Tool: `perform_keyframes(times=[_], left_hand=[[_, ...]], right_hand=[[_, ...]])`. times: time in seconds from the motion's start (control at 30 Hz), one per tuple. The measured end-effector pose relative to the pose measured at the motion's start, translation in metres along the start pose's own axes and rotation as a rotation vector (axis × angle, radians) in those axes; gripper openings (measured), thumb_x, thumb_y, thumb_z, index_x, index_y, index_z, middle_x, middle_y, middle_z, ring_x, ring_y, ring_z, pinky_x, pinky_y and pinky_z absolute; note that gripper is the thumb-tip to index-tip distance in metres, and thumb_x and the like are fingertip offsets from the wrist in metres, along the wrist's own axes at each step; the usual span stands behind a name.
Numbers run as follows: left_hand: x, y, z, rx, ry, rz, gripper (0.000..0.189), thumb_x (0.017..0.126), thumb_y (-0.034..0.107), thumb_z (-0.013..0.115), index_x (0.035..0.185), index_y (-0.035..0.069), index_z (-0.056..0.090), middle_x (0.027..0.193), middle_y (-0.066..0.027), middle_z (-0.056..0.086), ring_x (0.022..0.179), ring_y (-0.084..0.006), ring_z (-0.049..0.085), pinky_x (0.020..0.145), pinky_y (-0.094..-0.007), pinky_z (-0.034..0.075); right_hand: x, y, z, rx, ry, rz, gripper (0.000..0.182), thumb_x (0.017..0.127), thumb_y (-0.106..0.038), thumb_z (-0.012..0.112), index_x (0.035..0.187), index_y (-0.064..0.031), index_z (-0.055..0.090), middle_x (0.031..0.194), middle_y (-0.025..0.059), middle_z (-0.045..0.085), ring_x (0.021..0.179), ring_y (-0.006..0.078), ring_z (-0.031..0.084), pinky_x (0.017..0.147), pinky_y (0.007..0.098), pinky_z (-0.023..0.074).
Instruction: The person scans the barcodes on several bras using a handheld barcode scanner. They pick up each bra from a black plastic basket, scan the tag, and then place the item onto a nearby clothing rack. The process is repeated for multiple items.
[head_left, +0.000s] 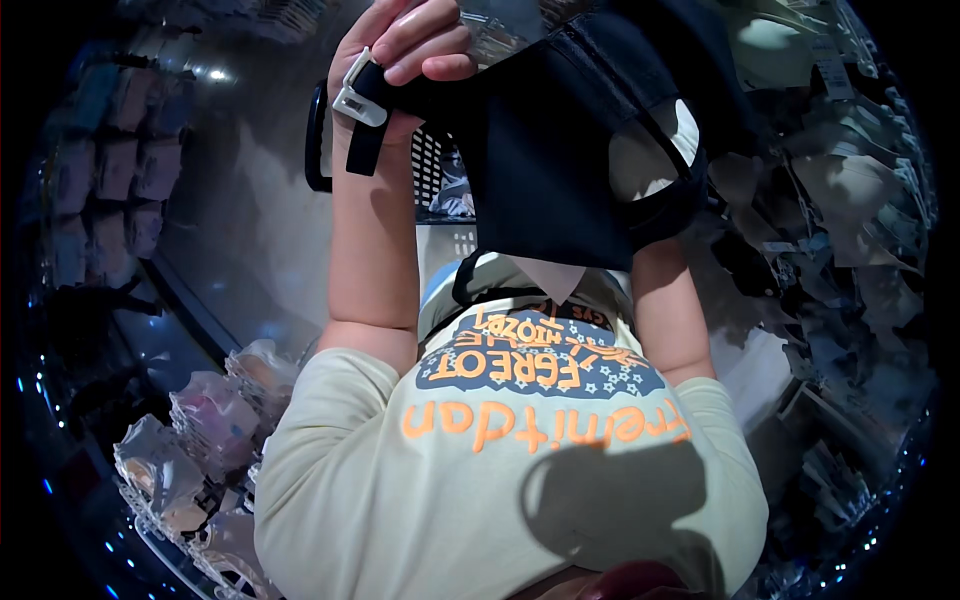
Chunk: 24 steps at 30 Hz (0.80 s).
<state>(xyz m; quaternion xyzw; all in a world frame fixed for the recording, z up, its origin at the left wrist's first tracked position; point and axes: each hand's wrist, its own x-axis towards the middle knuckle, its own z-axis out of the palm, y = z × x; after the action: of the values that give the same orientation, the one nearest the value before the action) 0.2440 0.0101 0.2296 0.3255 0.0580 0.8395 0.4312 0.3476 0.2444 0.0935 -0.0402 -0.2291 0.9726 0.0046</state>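
Observation:
A black fabric bag or garment with straps (559, 157) hangs before me, with a pale tag at its lower edge. My left hand (420, 45) is at the top, fingers curled round a black strap (365, 148) that carries a white plastic clip buckle (360, 101). The strap's loose end dangles over my wrist. My right forearm reaches up behind the black fabric, which hides my right hand.
Under the fabric is a black plastic basket (427, 169) with a black handle (319, 139) and cloth inside. Packaged goods (120, 157) fill a rack at left, wire baskets of wrapped items (214, 427) stand lower left, and pale garments (855, 187) hang at right.

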Motion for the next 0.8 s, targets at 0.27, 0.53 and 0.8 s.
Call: perform_keyframes(times=[0.27,0.53,0.8], left_hand=[[-0.027,0.005,-0.028,-0.021,0.107,0.057,0.040,0.099,0.017,0.029,0.128,-0.010,0.037,0.050,-0.0012,0.039,0.045,-0.0109,0.040,0.053,-0.0263,0.045],[-0.018,-0.010,-0.014,0.117,0.086,0.040,0.043,0.099,0.019,0.025,0.129,-0.010,0.037,0.051,0.0016,0.039,0.044,-0.0087,0.039,0.058,-0.0304,0.051],[0.003,-0.057,0.046,0.733,0.333,-0.017,0.032,0.095,0.014,0.043,0.117,-0.007,0.051,0.056,0.0027,0.049,0.043,-0.0034,0.044,0.049,-0.0204,0.047]], right_hand=[[-0.005,-0.006,0.005,0.021,-0.076,-0.006,0.057,0.087,-0.042,0.048,0.126,-0.0011,0.046,0.123,0.0162,0.053,0.111,0.0289,0.053,0.092,0.0400,0.0422],[0.002,-0.009,0.003,0.215,-0.072,0.036,0.064,0.087,-0.054,0.045,0.129,-0.0047,0.046,0.126,0.0131,0.052,0.117,0.0296,0.049,0.099,0.0447,0.0394],[0.004,-0.008,-0.017,0.111,0.100,-0.016,0.057,0.087,-0.048,0.053,0.122,-0.0042,0.051,0.114,0.0119,0.059,0.103,0.0268,0.058,0.085,0.0407,0.0492]])
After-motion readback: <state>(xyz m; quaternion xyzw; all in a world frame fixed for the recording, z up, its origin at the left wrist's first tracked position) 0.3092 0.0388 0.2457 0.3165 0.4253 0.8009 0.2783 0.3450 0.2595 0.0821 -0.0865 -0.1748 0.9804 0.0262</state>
